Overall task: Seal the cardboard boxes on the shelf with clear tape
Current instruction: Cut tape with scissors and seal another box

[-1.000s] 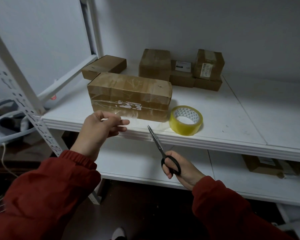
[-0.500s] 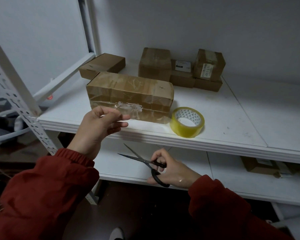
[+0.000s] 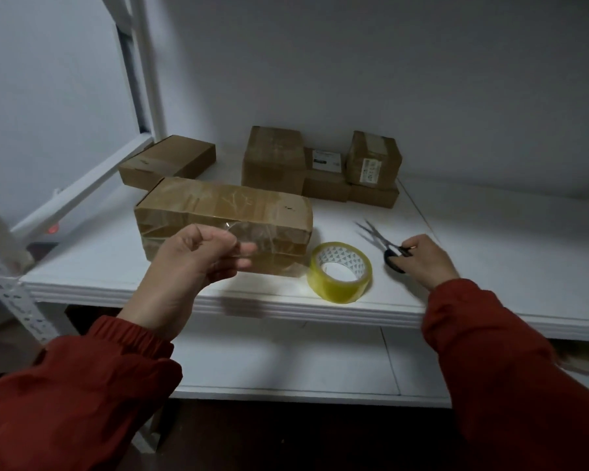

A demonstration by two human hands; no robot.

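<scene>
A long cardboard box (image 3: 225,207), wrapped in clear tape, lies near the front of the white shelf (image 3: 490,266). My left hand (image 3: 198,263) is raised in front of it and pinches a cut strip of clear tape (image 3: 269,237) that stretches right across the box's front face. The yellowish tape roll (image 3: 340,271) lies flat just right of the box. Further right, my right hand (image 3: 422,260) grips the black handles of the scissors (image 3: 378,237), whose blades rest on the shelf and point away to the back left.
Several smaller cardboard boxes stand at the back: a flat one (image 3: 167,161) at the left, a taller one (image 3: 274,159) in the middle, and a stack (image 3: 371,168) with labels at the right. A white perforated upright (image 3: 4,263) frames the left side. A lower shelf (image 3: 286,365) lies beneath.
My right hand has carried the scissors from below the shelf edge up onto the shelf, right of the tape roll. My left hand has risen with the tape strip.
</scene>
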